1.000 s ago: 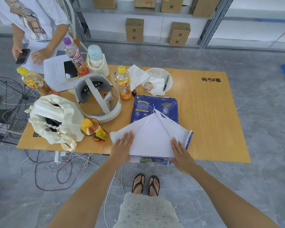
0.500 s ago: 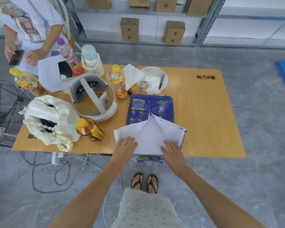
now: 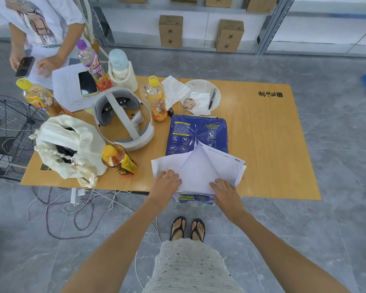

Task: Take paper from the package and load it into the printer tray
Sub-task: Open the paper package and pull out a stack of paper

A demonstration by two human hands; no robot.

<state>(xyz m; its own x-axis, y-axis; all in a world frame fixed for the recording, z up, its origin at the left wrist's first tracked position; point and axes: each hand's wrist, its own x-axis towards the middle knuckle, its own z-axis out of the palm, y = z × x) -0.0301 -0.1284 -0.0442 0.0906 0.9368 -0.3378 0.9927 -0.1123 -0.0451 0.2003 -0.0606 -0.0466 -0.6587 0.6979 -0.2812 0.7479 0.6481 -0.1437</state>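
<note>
A blue paper package (image 3: 199,132) lies on the wooden table (image 3: 268,144), its near end hanging slightly over the front edge. Its wrapper is torn open, and white flaps (image 3: 199,168) are folded out over the near half. My left hand (image 3: 166,182) rests on the left flap at the near edge with its fingers curled on it. On the right flap my right hand (image 3: 225,192) lies with its fingers on top, the thumb hidden. No printer or tray is in view.
Left of the package stand a tipped orange-capped bottle (image 3: 119,160), a white headset (image 3: 123,119), a cream bag (image 3: 68,146) and more drink bottles (image 3: 156,98). A plate with a pen (image 3: 201,96) sits behind. Another person holding a phone (image 3: 24,66) stands at the far left. Cables (image 3: 72,208) lie on the floor.
Both hands have slid back along the white flaps toward the near edge of the package. The left fingers have gone from flat to curled. The package has stayed put.
</note>
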